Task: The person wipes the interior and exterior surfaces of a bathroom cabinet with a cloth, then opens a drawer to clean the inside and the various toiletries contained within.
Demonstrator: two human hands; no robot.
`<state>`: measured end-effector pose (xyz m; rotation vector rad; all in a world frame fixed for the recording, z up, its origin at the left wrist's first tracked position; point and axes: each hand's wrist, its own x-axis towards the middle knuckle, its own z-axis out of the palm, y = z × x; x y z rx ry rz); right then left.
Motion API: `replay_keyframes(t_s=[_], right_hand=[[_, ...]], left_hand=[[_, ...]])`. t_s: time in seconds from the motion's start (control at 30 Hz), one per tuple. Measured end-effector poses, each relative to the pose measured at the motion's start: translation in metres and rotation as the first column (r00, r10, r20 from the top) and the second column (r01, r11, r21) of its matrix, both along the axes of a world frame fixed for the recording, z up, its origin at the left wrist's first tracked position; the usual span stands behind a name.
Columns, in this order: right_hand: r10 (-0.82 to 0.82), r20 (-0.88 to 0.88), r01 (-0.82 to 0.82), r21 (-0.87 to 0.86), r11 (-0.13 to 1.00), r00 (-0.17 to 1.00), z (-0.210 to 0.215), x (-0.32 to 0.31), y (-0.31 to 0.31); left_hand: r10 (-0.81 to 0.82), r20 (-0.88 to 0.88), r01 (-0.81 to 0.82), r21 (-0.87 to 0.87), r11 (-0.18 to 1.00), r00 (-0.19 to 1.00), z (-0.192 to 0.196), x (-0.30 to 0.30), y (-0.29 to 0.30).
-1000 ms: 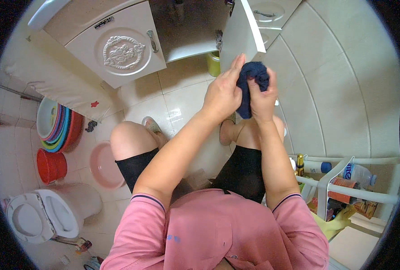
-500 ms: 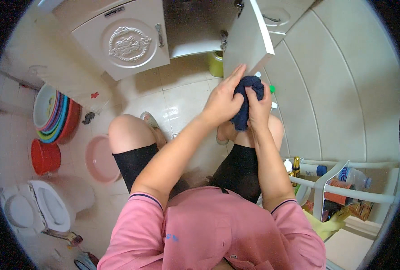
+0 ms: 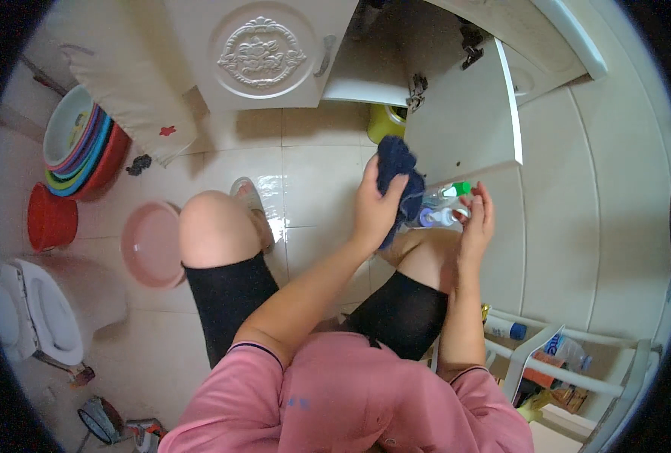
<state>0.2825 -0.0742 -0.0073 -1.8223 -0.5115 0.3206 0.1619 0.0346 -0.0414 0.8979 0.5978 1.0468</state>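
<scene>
My left hand (image 3: 374, 211) is wrapped around a bunched dark navy cloth (image 3: 400, 175), held above my right knee. My right hand (image 3: 475, 226) is off the cloth, its fingers stretched up and apart beside the bottles by the cabinet. Closest to its fingertips are a white pump-top bottle (image 3: 442, 217) with a purple collar and a clear bottle with a green cap (image 3: 461, 188). Whether the fingertips touch the pump head I cannot tell. The lower parts of the bottles are hidden by the cloth and my leg.
An open white cabinet door (image 3: 467, 113) stands just beyond the bottles, with a yellow-green bin (image 3: 385, 123) behind it. To the left are a pink basin (image 3: 152, 245), stacked colourful basins (image 3: 112, 162), a red bucket (image 3: 51, 217) and a toilet (image 3: 52, 313). A white rack (image 3: 524, 355) holds bottles at right.
My right hand has let go of the cloth and moved right to the bottles. My left hand keeps the cloth, now slightly left and lower. The whole view has shifted.
</scene>
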Motion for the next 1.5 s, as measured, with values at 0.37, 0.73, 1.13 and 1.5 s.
replay_keyframes(t_s=[0.37,0.73,1.13,1.5], right_hand=[[0.104,-0.322,0.106,0.573,0.813,0.941,-0.029,0.003,0.063],[0.098,-0.347,0.148,0.618,0.772,0.933,-0.067,0.017,0.052],[0.381,-0.111,-0.344,0.255,0.904,0.918,-0.02,-0.043,0.149],[0.475,-0.039,-0.442,0.305,0.844,0.879,-0.009,-0.048,0.21]], left_hand=[[0.001,-0.482,0.059,0.11,0.992,0.876,-0.078,0.094,0.035],[0.19,0.049,-0.177,0.641,0.747,0.981,0.062,0.135,0.103],[0.13,-0.945,0.606,0.295,0.739,0.301,-0.023,-0.03,0.17],[0.21,-0.863,0.366,0.4,0.84,0.46,-0.005,-0.079,0.185]])
